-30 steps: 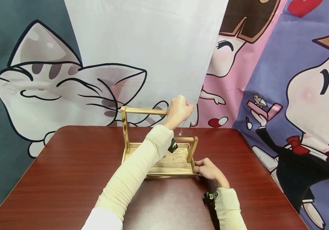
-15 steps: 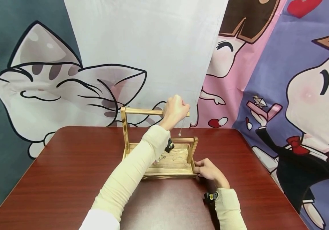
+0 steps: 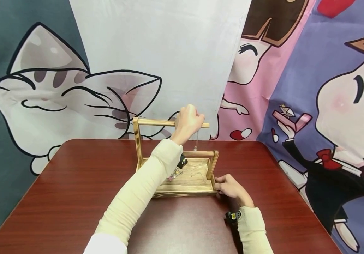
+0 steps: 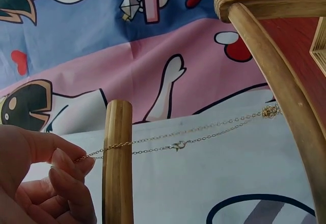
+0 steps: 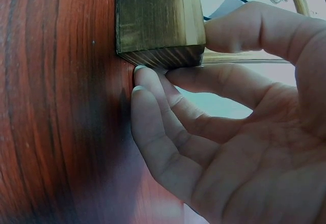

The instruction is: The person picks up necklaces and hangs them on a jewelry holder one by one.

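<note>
My left hand [image 3: 189, 121] is up at the top bar [image 3: 156, 122] of a wooden jewelry stand [image 3: 185, 194]. Between thumb and fingertips it pinches a thin gold chain necklace [image 4: 204, 129], which passes across the bar in the left wrist view. A lobster clasp [image 4: 178, 145] shows on one strand, and a small gold bunched end [image 4: 270, 111] hangs below the bar. Down at the tray's near right corner, my right hand [image 3: 231, 187] grips the wood, thumb on one side and fingers curled against the other.
A lower bar [image 3: 201, 153] on a short post crosses above the tray. Small tangled jewelry [image 3: 175, 173] and a thin chain [image 3: 197, 174] lie inside the tray, partly behind my left arm. The stand rests on a red-brown table [image 3: 89, 183] before a cartoon-printed cloth [image 3: 182, 53].
My left hand has moved left along the top bar, bringing the hanging necklace with it. The bar's free right end now shows. My right hand has stayed at the tray corner.
</note>
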